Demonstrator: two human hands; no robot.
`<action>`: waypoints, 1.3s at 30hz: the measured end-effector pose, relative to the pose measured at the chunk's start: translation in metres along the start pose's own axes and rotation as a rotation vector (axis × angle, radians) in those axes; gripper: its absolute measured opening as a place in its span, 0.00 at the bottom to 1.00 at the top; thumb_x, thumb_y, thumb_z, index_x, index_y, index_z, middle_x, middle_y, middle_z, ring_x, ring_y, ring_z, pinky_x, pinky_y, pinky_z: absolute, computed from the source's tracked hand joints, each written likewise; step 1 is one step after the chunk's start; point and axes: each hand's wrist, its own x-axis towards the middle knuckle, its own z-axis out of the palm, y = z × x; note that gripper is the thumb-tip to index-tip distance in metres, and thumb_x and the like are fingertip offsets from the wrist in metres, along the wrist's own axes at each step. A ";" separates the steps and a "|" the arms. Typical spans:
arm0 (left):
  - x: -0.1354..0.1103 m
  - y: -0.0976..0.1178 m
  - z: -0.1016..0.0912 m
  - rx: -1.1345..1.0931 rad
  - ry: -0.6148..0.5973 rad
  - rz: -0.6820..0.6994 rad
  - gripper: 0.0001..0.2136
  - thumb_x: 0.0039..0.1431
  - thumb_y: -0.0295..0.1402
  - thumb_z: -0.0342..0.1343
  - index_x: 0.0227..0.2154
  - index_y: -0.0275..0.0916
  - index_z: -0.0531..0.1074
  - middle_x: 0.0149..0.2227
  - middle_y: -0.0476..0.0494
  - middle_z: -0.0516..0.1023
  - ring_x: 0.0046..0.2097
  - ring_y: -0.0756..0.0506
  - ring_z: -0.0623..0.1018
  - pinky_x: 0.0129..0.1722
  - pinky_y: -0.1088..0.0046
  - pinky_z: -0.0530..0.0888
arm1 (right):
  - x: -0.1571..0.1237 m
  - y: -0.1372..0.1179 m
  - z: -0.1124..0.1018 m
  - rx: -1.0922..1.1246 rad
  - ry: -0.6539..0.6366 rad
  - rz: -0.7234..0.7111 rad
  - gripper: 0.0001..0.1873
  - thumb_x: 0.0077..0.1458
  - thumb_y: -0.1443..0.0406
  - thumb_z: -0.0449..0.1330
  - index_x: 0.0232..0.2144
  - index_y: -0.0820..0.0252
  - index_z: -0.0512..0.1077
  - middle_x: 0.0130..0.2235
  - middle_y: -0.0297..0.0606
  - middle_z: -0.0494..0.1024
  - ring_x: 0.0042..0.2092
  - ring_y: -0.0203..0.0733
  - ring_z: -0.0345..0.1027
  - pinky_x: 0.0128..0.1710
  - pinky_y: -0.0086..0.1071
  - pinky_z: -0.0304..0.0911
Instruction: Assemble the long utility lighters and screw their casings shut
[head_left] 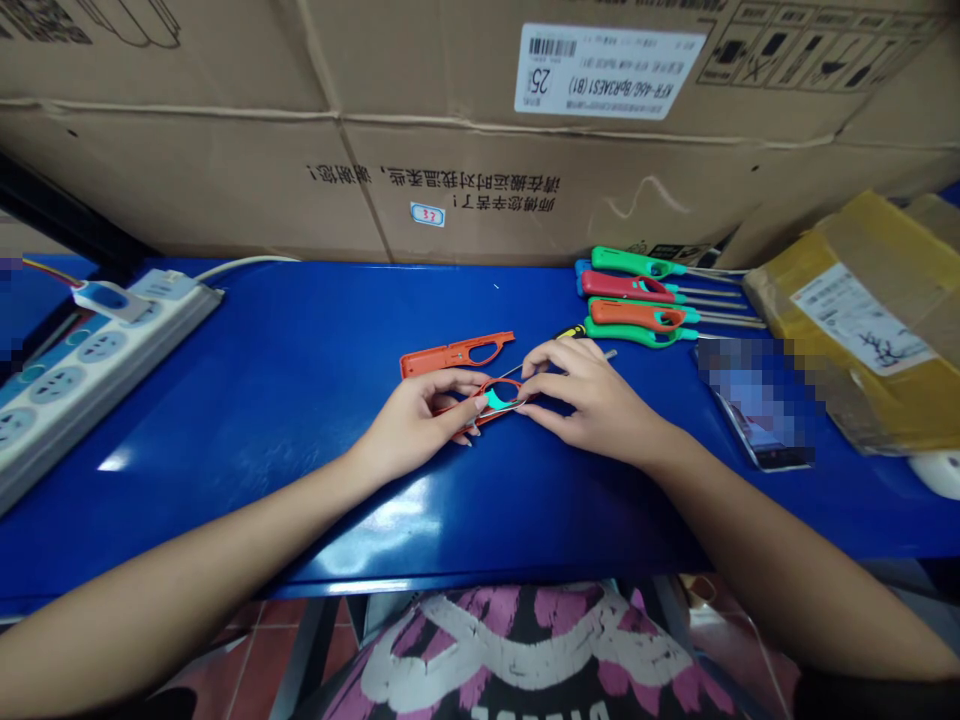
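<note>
My left hand (pixel 420 420) and my right hand (pixel 592 395) meet at the middle of the blue table (pixel 300 400). Together they pinch an orange lighter shell with a teal trigger (pixel 496 400), which lies low over the tabletop. A thin metal rod runs from it under my right fingers. Just behind my left hand lies a separate orange shell half (pixel 456 354), flat on the table and touched by neither hand. A small black and yellow object (pixel 570 331) peeks out behind my right hand.
Several assembled long-nosed lighters (pixel 637 295) in green, red and orange lie at the back right. A phone (pixel 757 405) and a yellow parcel (pixel 862 320) sit at the right. A white power strip (pixel 82 360) lies at the left. Cardboard boxes (pixel 465 120) wall the back.
</note>
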 end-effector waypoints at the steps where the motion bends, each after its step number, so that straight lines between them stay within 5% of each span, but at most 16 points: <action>1: -0.001 0.000 0.001 0.008 0.006 0.010 0.18 0.58 0.36 0.65 0.48 0.32 0.76 0.33 0.44 0.82 0.28 0.50 0.81 0.28 0.75 0.81 | 0.000 0.001 0.001 0.012 0.001 0.003 0.01 0.62 0.65 0.62 0.36 0.55 0.75 0.45 0.41 0.75 0.46 0.46 0.68 0.49 0.42 0.58; 9: -0.004 -0.001 0.004 0.035 0.020 0.048 0.17 0.58 0.35 0.64 0.49 0.33 0.76 0.37 0.42 0.83 0.28 0.51 0.80 0.27 0.77 0.80 | 0.000 -0.002 0.000 0.169 -0.067 0.095 0.03 0.60 0.67 0.63 0.37 0.57 0.72 0.46 0.41 0.72 0.49 0.46 0.66 0.52 0.42 0.58; 25: -0.002 0.000 0.001 -0.034 -0.017 -0.054 0.16 0.59 0.32 0.64 0.49 0.33 0.76 0.26 0.48 0.80 0.26 0.52 0.79 0.27 0.79 0.80 | 0.000 -0.005 -0.008 0.275 -0.058 0.066 0.04 0.59 0.69 0.63 0.35 0.56 0.71 0.45 0.38 0.72 0.49 0.43 0.67 0.53 0.40 0.58; 32: -0.005 0.000 0.006 0.058 0.017 0.078 0.14 0.59 0.33 0.63 0.48 0.35 0.77 0.39 0.43 0.83 0.27 0.54 0.78 0.25 0.82 0.78 | -0.002 -0.001 -0.011 0.213 -0.106 0.008 0.03 0.60 0.68 0.64 0.33 0.56 0.75 0.48 0.41 0.71 0.51 0.46 0.66 0.55 0.44 0.57; 39: -0.006 0.002 0.005 0.072 -0.006 0.055 0.15 0.60 0.35 0.63 0.48 0.35 0.77 0.40 0.43 0.83 0.26 0.55 0.77 0.25 0.82 0.77 | -0.001 -0.001 -0.012 0.302 -0.095 0.008 0.05 0.60 0.69 0.63 0.32 0.56 0.74 0.47 0.40 0.70 0.51 0.45 0.65 0.54 0.44 0.60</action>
